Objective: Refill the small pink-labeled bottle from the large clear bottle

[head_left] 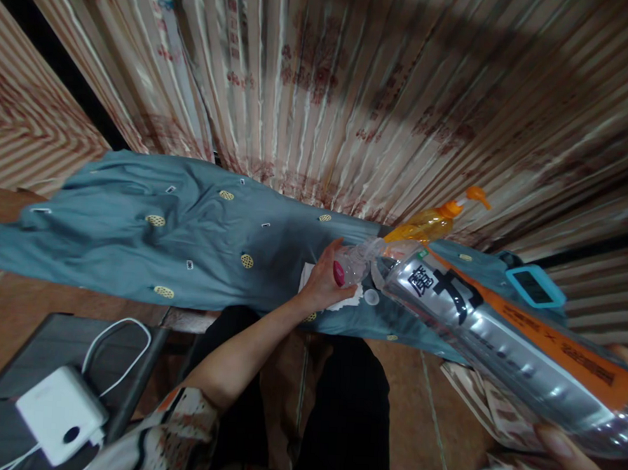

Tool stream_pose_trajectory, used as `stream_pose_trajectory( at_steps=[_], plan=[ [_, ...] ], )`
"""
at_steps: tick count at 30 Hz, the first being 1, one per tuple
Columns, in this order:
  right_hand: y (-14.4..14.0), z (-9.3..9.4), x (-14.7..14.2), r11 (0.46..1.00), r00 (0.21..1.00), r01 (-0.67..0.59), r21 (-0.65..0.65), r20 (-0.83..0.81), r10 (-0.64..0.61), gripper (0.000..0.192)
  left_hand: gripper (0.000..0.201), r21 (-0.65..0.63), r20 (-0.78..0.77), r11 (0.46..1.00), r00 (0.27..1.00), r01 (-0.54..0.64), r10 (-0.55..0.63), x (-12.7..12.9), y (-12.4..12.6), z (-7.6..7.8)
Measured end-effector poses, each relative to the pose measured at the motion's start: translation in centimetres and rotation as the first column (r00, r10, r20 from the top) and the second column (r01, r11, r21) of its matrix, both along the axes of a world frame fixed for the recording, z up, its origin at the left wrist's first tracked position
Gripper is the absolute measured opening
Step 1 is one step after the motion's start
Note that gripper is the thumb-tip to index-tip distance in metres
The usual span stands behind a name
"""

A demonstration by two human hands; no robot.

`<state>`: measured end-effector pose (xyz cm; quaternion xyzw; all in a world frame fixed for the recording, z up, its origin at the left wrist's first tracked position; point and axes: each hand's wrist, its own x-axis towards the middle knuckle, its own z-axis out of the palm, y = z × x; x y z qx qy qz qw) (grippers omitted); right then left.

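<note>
My left hand (322, 283) is closed round a small clear bottle (355, 264) with a pink patch on its side. In my right hand (581, 456), partly cut off at the right edge, is a large clear plastic bottle (503, 336) with a silver and orange label. The large bottle tilts down to the left, its neck end at the small bottle's top. Whether the two mouths touch, or liquid flows, I cannot tell. Below the small bottle lie white paper (348, 301) and a small translucent cap (371, 297). Behind them is a yellow pump bottle (422, 225) with an orange head.
A blue-green patterned cloth (204, 222) covers the long narrow surface before me. On its right is a light-blue framed device (536, 286). A pleated curtain (322, 88) hangs behind. At lower left, a white charger-like block (60, 411) with cables sits on a dark stool (28, 350).
</note>
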<state>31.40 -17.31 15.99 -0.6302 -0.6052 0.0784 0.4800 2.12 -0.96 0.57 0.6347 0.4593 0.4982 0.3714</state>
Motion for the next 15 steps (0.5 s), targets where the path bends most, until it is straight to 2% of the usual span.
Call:
stream_pose_trajectory(
  at_steps=[6, 15],
  plan=[
    [-0.15, 0.22, 0.25, 0.999, 1.000, -0.026, 0.030, -0.016, 0.026, 0.116, 0.106, 0.001, 0.001, 1.000, 1.000, -0.001, 0.001, 0.05, -0.02, 0.00],
    [-0.10, -0.04, 0.47, 1.000, 0.999, -0.023, 0.005, 0.044, 0.022, 0.114, 0.107, 0.005, -0.005, 1.000, 1.000, -0.006, 0.006, 0.09, 0.00, -0.03]
  ],
)
